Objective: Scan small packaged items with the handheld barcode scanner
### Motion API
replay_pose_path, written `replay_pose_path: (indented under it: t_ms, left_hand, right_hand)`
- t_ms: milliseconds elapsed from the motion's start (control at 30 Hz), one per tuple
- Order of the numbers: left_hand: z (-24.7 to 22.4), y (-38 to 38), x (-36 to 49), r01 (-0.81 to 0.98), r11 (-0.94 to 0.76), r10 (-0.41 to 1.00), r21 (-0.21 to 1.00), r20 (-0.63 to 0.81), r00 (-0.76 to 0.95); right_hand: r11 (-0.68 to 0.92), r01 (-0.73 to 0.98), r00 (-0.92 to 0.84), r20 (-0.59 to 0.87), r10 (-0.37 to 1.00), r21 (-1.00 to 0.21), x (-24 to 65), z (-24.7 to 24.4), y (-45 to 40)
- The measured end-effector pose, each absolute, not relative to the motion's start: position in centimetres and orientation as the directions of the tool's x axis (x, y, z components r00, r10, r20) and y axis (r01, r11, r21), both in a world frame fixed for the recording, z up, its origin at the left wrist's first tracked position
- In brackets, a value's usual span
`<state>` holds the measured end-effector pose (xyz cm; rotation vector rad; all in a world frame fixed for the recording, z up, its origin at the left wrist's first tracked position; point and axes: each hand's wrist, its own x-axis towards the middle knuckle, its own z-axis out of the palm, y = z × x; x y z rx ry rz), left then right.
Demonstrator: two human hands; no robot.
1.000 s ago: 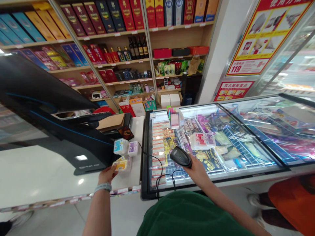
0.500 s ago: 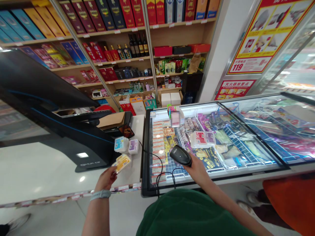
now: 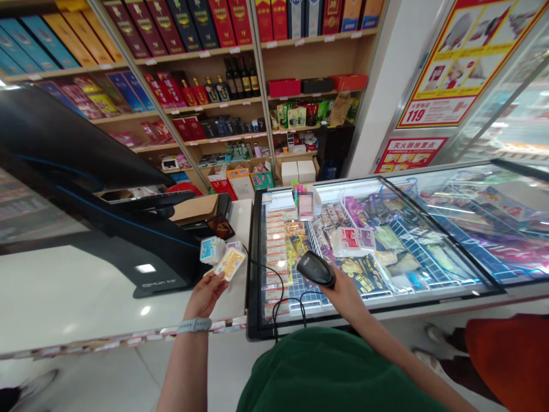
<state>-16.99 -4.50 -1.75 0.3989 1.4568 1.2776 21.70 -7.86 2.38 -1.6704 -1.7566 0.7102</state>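
Observation:
My left hand (image 3: 209, 293), with a grey watch band on its wrist, is closed on the edge of a small flat clear plastic pack with a yellow label (image 3: 232, 263), tilted above the white counter. Just behind it stand several clear packs with blue labels (image 3: 210, 249). A purple-labelled pack (image 3: 234, 245) is partly covered by the one I hold. My right hand (image 3: 346, 294) grips a black handheld barcode scanner (image 3: 315, 268) over the freezer's glass top, its head pointing left toward the pack. The scanner's black cable (image 3: 281, 286) loops down to the left.
A black monitor on a stand (image 3: 158, 266) occupies the left of the counter (image 3: 86, 303). Red- and purple-labelled packs (image 3: 349, 240) lie on the glass-topped freezer (image 3: 429, 297). Shelves of boxes and bottles (image 3: 242, 80) rise behind. A person in orange (image 3: 508, 355) stands at the right.
My left hand has moved right and slightly up with the yellow-labelled pack, bringing it nearer the scanner and over the purple-labelled pack. My right hand and the scanner have hardly moved.

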Motion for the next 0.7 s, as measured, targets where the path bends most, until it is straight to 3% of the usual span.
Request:
replay_pose_path:
  t_ms: [400, 700]
  left_hand:
    - [-0.7, -2.6, -13.1, -0.308, 0.349, 0.848, 0.885, -0.438, -0.299]
    - [-0.6, -1.1, -11.3, -0.205, 0.248, 0.913, 0.947, -0.299, -0.276]
  right_hand:
    - [0.030, 0.666, 0.016, 0.054, 0.998, -0.745, 22.4, 2.3, -8.2]
    - [0.034, 0.688, 0.006, 0.052, 0.999, -0.725, 22.5, 2.1, -8.4]
